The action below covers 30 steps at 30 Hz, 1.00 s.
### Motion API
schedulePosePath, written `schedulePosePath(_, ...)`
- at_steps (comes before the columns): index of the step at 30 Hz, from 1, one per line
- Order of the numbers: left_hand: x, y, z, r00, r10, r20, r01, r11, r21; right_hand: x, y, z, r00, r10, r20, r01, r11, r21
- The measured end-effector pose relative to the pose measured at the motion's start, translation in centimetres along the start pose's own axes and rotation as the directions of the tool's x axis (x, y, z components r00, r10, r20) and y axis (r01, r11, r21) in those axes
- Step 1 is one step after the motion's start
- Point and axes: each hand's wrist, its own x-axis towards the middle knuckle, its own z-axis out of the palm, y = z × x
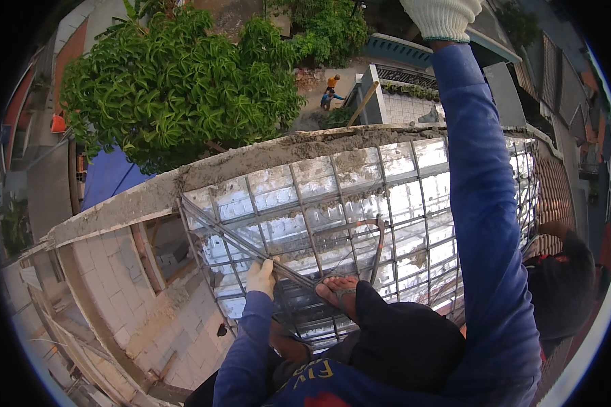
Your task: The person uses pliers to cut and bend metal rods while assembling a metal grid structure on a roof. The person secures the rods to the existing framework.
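The left hand (260, 278), gloved, closes around thin steel bars (288, 273), just beside a sandaled foot (339, 293). These bars lie slantwise across a steel grid (385, 180) over shiny sheeting (400, 160), near 1 bow-shaped tool (381, 241). Farther forward, the gloved right hand (445, 19) is cut off; I cannot tell its grip. Below stand a leafy tree (183, 88) and 2 people (328, 99).
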Motion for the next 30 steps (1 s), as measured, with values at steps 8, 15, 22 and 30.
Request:
schedulePosePath(8, -0.2, -0.2, 0.2, 0.999, -0.028, -0.018, 0.027, 0.997, -0.067, -1.6, -0.2, 0.6, 1.000, -0.024, 0.019, 0.024, 1.000, 0.011)
schedulePosePath(15, 0.0, -0.1, 0.0, 1.000, -0.022, -0.016, 0.022, 1.000, 0.011, -3.1, -0.1, 1.1, 0.999, -0.003, 0.045, 0.001, 0.999, 0.042)
schedulePosePath(22, 0.1, -0.1, 0.1, 0.999, -0.041, -0.002, 0.041, 0.999, -0.013, -9.9, 1.8, -0.8, 0.993, -0.036, 0.112, 0.036, 0.999, -0.001)
schedulePosePath(30, 0.1, -0.9, -0.3, 0.999, -0.005, 0.044, 0.012, 0.987, -0.158, -31.8, 5.4, -9.9, 0.623, 0.452, 0.639, -0.389, 0.887, -0.248)
